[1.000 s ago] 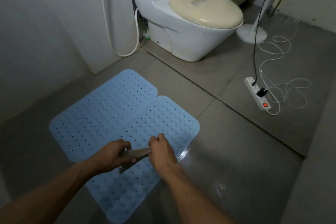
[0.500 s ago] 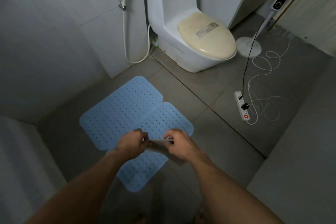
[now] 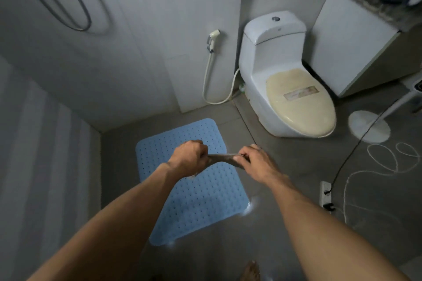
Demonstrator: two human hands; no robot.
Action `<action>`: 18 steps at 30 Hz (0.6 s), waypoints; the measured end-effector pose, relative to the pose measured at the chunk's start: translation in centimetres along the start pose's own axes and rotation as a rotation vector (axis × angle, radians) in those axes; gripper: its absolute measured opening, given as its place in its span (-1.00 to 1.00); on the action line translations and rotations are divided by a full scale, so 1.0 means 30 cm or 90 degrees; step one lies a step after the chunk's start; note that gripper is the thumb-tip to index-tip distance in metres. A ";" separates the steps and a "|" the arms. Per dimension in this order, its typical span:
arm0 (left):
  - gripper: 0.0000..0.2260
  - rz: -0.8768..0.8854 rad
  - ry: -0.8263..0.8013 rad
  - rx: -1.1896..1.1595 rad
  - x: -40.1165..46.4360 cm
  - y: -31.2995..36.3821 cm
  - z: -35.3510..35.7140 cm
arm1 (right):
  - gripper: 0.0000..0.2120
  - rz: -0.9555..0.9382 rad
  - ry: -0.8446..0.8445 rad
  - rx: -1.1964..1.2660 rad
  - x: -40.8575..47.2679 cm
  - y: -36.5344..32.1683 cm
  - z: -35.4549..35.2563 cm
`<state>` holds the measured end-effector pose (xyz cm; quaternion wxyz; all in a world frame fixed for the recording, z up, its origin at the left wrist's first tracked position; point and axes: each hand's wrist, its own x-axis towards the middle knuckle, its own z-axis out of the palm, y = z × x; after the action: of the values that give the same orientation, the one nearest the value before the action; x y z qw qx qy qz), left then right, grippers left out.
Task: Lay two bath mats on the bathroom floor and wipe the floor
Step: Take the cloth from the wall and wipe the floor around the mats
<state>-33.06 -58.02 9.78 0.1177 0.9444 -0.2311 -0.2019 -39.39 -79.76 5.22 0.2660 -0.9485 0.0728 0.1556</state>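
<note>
Two light blue perforated bath mats lie flat side by side on the grey tiled floor, the far mat point(image 3: 159, 143) toward the wall and the near mat point(image 3: 205, 203) closer to me. Above them my left hand point(image 3: 188, 158) and my right hand point(image 3: 253, 162) each grip one end of a small grey-brown cloth point(image 3: 222, 157), stretched between them at chest height. Both hands are curled round the cloth. A wet sheen shows on the floor at the near mat's right corner.
A white toilet point(image 3: 278, 80) with a cream lid stands at the back right, a bidet sprayer point(image 3: 213, 39) on the wall left of it. A fan base point(image 3: 367, 126), a power strip point(image 3: 325, 194) and loose cords point(image 3: 388, 166) lie on the right. My foot point(image 3: 252, 270) shows at the bottom.
The view has risen and pulled back from the floor, as when standing up. Both hands stay on the cloth and have lifted with it, away from the mats.
</note>
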 end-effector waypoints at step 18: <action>-0.84 -0.162 0.218 -0.128 -0.074 -0.008 -0.295 | -0.84 -0.224 -0.019 -0.028 0.165 -0.237 -0.419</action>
<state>-30.91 -55.60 18.32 0.2219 0.9700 -0.0656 -0.0742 -29.92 -80.64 17.18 0.2697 -0.9497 -0.1019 0.1222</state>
